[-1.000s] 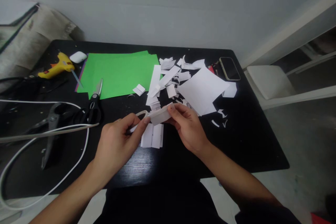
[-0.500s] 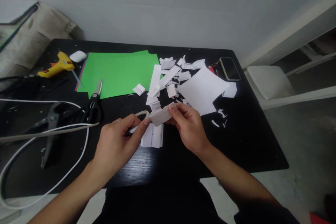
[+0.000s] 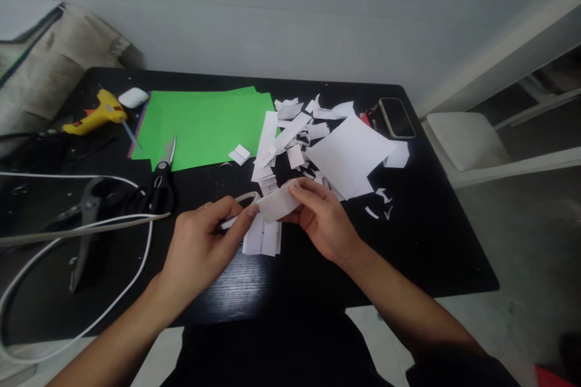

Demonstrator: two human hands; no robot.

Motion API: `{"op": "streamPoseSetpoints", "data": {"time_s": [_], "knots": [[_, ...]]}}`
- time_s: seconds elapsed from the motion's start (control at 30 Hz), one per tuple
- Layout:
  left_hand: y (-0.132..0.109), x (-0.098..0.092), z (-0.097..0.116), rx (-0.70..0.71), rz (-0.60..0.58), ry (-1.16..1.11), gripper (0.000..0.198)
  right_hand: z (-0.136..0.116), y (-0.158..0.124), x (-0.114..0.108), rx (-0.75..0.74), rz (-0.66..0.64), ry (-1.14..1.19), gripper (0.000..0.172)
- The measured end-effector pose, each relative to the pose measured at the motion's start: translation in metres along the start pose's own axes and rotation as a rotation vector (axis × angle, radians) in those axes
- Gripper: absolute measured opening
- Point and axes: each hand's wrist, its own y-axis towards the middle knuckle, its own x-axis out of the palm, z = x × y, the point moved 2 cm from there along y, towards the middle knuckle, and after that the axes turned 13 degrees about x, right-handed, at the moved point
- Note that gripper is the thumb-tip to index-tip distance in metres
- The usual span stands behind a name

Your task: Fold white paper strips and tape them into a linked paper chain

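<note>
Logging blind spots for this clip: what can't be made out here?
Head view:
- pale strip: its near end, covered by the left hand.
- folded white paper: its right end, inside the right hand.
- white cable: cut off at the left edge.
- phone: screen dark, too small to read.

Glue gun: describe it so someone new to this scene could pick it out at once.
Start at the black table and go to its far left corner, just left of the big green paper sheet. The glue gun lies there on its side, next to a small white case. It is the only yellow, pistol-shaped thing among the dark tools and white scraps.
</note>
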Motion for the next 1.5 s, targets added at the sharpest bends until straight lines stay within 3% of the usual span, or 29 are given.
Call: {"op": "streamPoseSetpoints", "data": {"time_s": [0.47, 0.77, 1.0, 1.3, 1.5], "knots": [[0.003, -0.004, -0.005, 0.125, -0.062, 0.011, 0.029, 0.002, 0.001, -0.005, -0.027, 0.090, -0.101, 0.031], [0.004, -0.006, -0.009, 0.187, -0.142, -0.103, 0.022, -0.008, 0.001, -0.010, 0.109, -0.032, -0.324, 0.032], [0.005, -0.008, -0.011, 0.161, -0.217, -0.102, 0.023, -0.010, 0.002, -0.012, 0.105, -0.063, -0.458, 0.026], [0.001, -0.015, -0.014, 0.166, -0.261, -0.145, 0.019, -0.014, -0.001, -0.012, 0.096, -0.197, -0.482, 0.023], [0.004, -0.016, -0.013, 0.103, -0.257, -0.233, 0.025, -0.022, -0.005, -0.015, 0.177, -0.339, -0.403, 0.023]]}}
